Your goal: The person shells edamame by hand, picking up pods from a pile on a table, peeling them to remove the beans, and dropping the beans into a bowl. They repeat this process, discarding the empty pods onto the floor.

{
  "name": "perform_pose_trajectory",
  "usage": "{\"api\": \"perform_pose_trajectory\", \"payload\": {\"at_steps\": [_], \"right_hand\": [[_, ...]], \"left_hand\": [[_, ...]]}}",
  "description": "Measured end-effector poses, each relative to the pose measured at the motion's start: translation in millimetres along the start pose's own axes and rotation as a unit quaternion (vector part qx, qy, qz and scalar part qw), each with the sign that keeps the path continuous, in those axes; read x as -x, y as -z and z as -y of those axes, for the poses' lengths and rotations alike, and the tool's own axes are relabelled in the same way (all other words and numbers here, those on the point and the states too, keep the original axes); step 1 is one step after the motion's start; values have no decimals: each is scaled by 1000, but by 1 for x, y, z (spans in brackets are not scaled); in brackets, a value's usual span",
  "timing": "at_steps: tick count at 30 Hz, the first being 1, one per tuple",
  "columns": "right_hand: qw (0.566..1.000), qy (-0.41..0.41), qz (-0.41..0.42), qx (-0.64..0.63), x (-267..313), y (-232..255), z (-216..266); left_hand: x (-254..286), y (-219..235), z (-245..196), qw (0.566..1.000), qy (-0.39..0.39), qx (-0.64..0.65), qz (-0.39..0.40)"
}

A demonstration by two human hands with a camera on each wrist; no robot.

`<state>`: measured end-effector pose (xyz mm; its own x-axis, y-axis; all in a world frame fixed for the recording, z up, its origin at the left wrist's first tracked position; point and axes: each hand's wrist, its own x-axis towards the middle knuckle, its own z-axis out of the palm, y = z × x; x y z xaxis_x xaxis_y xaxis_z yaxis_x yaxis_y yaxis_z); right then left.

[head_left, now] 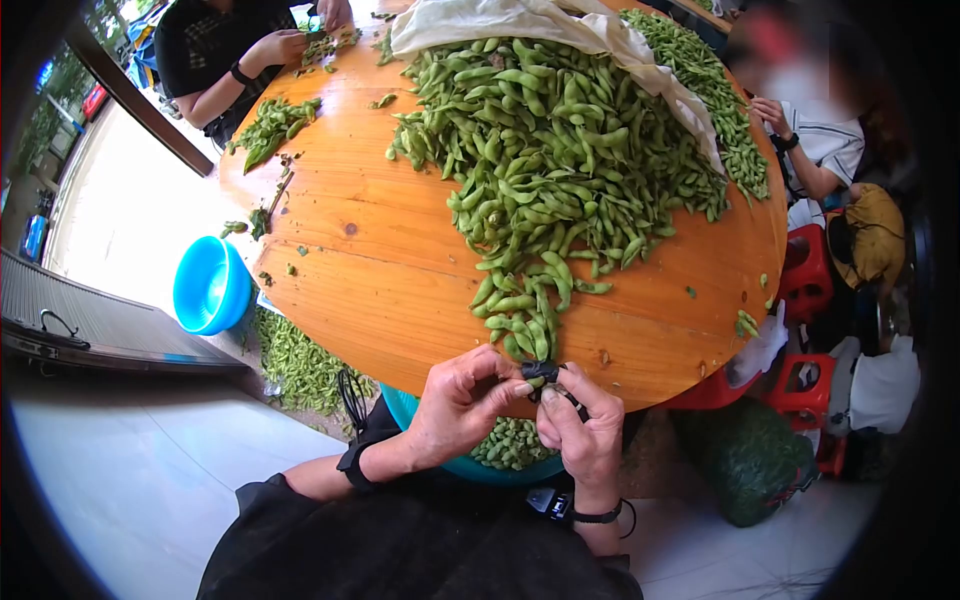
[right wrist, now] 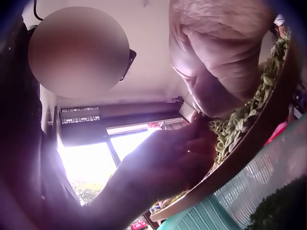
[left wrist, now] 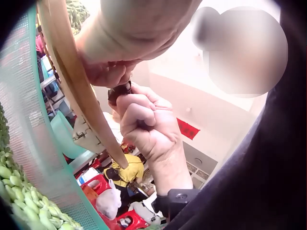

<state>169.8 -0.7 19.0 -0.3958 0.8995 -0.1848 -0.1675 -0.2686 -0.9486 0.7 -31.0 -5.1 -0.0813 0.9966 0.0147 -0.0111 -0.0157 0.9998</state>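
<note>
At the near edge of the table, both hands meet over a small green soybean pod (head_left: 537, 382). My left hand (head_left: 465, 400) pinches it between curled thumb and fingers. From the other side my right hand (head_left: 585, 425) grips it, with black wrapping (head_left: 540, 370) around a fingertip. Most of the pod is hidden by the fingers. In the left wrist view, the right hand (left wrist: 151, 120) shows curled fingers beside a dark wrapped tip (left wrist: 120, 90). Just beyond the hands, a big heap of green pods (head_left: 560, 150) spreads over the wooden table (head_left: 370, 270).
Below the hands stands a teal basket (head_left: 400, 405) holding shelled beans (head_left: 512, 445). A blue basin (head_left: 212, 287) is at the left, near pods on the floor (head_left: 300, 365). Red stools (head_left: 805, 385) and a dark green sack (head_left: 745, 460) are at the right. Two other people sit around the table.
</note>
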Motion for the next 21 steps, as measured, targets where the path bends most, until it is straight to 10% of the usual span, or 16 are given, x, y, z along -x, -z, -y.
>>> {"api": "perform_pose_trajectory", "payload": {"at_steps": [7,9,12,15,21], "right_hand": [[998,39,-6,52,3,2,0],[999,27,27,-6,3,7,-4],[997,7,38,-62,3,11,-8],[919,252,38,301,0,8,1],[880,257,27,399,16,7,0]], "left_hand": [[-1,0,-3,993,-81,-82,1],[1,6,-3,904,233,346,90],[-1,12,-5,842,294,417,173],[3,15,-13,885,257,341,185],[13,22,-10,968,108,59,218]]}}
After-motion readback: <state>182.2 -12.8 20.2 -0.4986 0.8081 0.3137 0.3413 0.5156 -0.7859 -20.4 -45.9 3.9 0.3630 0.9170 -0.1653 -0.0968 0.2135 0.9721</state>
